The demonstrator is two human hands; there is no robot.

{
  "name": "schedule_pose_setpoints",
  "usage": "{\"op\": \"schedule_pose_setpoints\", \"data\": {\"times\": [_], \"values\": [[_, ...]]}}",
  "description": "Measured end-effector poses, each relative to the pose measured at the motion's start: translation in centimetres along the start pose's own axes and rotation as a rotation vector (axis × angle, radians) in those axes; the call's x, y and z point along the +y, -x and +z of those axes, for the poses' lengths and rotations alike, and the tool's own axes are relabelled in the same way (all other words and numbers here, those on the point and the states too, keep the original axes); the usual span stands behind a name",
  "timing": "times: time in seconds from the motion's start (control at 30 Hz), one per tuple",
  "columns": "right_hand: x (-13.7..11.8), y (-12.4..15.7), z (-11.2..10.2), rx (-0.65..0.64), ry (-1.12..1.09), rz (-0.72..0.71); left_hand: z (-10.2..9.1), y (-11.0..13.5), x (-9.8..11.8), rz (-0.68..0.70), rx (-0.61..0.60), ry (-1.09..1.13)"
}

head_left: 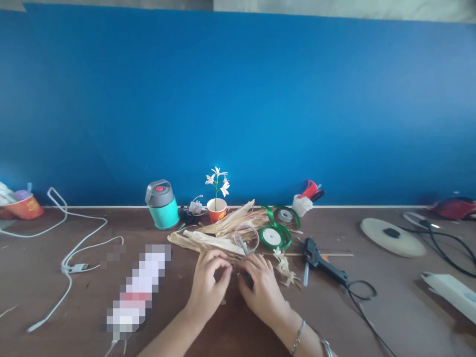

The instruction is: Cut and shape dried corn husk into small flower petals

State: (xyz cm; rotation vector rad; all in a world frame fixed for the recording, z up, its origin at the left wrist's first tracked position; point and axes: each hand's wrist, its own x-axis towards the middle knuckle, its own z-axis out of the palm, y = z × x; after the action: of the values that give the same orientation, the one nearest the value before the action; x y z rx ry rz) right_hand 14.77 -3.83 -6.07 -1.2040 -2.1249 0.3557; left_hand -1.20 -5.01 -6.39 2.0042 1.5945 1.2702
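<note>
My left hand [208,281] is closed in a pinch, thumb against fingertips, in front of the pile of dried corn husks [208,241]. Whatever lies between those fingers is too small to make out. My right hand [262,285] curls its fingers around a small dark object [250,280], mostly hidden by the palm. The two hands nearly meet at the fingertips. Just beyond them lies a pale loop [256,233] on the husks. Beside it is a spool of green ribbon [271,237]. Cream husk flowers [284,267] lie right of my right hand.
A black glue gun [323,263] with its cord lies at right. Behind the husks, a paper cup [216,212] holds a flower stem [217,186]. A teal flask [163,213] stands left of it. White cables [69,258] stretch across the left; a round lid [375,240] lies right.
</note>
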Motion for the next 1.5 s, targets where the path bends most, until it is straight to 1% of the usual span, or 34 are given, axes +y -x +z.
{"op": "schedule_pose_setpoints", "data": {"times": [0.1, 0.23, 0.3, 0.43, 0.5, 0.57, 0.63, 0.73, 0.8, 0.9, 0.97, 1.13, 1.27, 1.37, 1.5], "values": [[-0.2, -0.2, -0.2, 0.017, -0.201, -0.034, -0.5, -0.2, 0.2, -0.080, 0.017, 0.203], [-0.4, -0.4, -0.4, 0.002, -0.421, -0.012, -0.6, -0.2, 0.2, -0.115, 0.007, 0.296], [-0.5, -0.5, -0.5, -0.014, -0.468, 0.006, -0.5, -0.1, 0.2, -0.134, 0.005, 0.323], [-0.5, -0.5, -0.4, -0.032, -0.494, 0.007, -0.4, -0.1, 0.4, -0.183, -0.018, 0.375], [-0.3, -0.4, -0.3, -0.042, -0.517, 0.013, -0.4, -0.1, 0.5, -0.181, -0.027, 0.380], [-0.1, -0.4, -0.2, -0.062, -0.564, 0.039, -0.6, 0.0, 0.6, -0.125, -0.003, 0.354], [0.0, -0.4, -0.3, -0.093, -0.631, 0.071, -0.8, 0.1, 0.6, -0.006, 0.030, 0.288], [0.0, -0.4, -0.7, -0.128, -0.715, 0.101, -0.9, 0.4, 0.6, 0.184, 0.021, 0.137], [-0.1, -0.4, -0.8, -0.138, -0.732, 0.108, -1.0, 0.5, 0.7, 0.258, 0.018, 0.041], [-0.1, -0.4, -0.9, -0.141, -0.699, 0.120, -1.2, 0.6, 0.9, 0.311, 0.049, -0.059], [0.0, -0.3, -0.9, -0.108, -0.619, 0.110, -1.2, 0.6, 0.9, 0.319, 0.062, -0.098], [-0.1, 0.0, -0.8, 0.022, -0.269, -0.033, -1.0, 0.6, 0.9, 0.297, 0.051, -0.146], [-0.4, 0.0, -0.6, 0.070, -0.054, -0.080, -0.7, 0.6, 0.8, 0.261, 0.027, -0.159], [-0.5, 0.0, -0.6, 0.077, 0.014, -0.109, -0.7, 0.6, 0.8, 0.255, 0.013, -0.170], [-0.6, -0.1, -0.8, 0.065, 0.011, -0.130, -0.7, 0.5, 0.9, 0.243, -0.006, -0.181]]}}
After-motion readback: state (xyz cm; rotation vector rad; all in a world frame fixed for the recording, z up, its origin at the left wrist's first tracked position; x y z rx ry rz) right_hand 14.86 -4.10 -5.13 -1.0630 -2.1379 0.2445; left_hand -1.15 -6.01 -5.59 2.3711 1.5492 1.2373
